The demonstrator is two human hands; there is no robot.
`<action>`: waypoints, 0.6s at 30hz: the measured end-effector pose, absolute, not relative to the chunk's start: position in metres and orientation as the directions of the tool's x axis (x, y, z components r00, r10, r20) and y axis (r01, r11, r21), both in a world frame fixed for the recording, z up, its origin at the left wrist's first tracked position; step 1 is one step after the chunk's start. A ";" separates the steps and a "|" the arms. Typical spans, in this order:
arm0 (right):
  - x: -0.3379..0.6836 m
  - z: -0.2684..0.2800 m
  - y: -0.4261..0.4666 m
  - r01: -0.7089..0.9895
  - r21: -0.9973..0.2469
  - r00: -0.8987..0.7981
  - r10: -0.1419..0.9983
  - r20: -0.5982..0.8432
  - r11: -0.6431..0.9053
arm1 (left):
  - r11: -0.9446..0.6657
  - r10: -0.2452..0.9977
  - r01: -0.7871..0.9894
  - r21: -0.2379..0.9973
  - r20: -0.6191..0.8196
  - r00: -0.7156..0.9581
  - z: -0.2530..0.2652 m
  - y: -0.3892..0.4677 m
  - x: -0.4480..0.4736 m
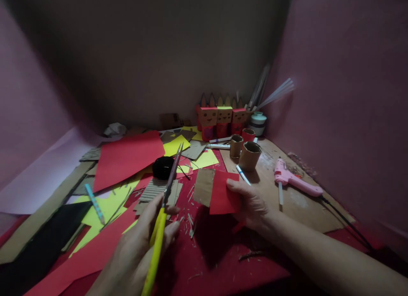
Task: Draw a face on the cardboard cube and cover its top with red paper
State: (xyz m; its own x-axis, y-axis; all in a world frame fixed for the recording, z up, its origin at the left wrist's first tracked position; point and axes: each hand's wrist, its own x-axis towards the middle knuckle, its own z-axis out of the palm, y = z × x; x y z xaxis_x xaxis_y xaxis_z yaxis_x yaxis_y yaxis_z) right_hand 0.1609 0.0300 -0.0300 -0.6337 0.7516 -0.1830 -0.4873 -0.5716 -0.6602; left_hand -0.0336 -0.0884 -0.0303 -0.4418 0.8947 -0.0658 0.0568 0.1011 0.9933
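Observation:
My left hand (143, 245) is closed around the yellow handles of a pair of scissors (163, 215). Their blades point up and away, close together. In my right hand (250, 202) is a piece of red paper (221, 194), pinched at its right edge with the thumb on top. A brown cardboard piece (204, 186) adjoins its left side; whether the two are joined I cannot tell. Both are held above the dark red tabletop (219, 262), apart from the scissors. My right fingers are mostly hidden behind the paper.
Red sheets (130, 158), yellow paper and cardboard scraps cover the left side, with a pencil (94, 204) on top. Cardboard tubes (250, 156) stand behind my right hand. A pink glue gun (296, 181) with a cord lies right. Box-like figures with faces (208, 117) stand at the back.

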 end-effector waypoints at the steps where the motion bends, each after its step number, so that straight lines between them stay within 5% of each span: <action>1: 0.161 -0.029 0.028 -0.473 -0.676 -0.643 0.746 -0.174 -0.565 | 0.096 0.899 0.054 0.994 -0.063 -0.433 -0.027 -0.086 -0.035; 18: 0.165 -0.021 0.021 -0.253 -0.862 -0.639 0.745 -0.191 -0.438 | 0.168 0.916 -0.144 0.975 -0.208 -0.342 0.009 -0.066 0.000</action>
State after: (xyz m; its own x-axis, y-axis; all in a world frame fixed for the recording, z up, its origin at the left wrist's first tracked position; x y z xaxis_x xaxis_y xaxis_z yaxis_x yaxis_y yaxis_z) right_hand 0.1652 0.0211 -0.0209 -0.6394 0.7448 -0.1909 -0.2531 -0.4383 -0.8624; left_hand 0.0003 -0.0660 0.0089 -0.3425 0.9162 -0.2078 -0.1436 0.1676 0.9753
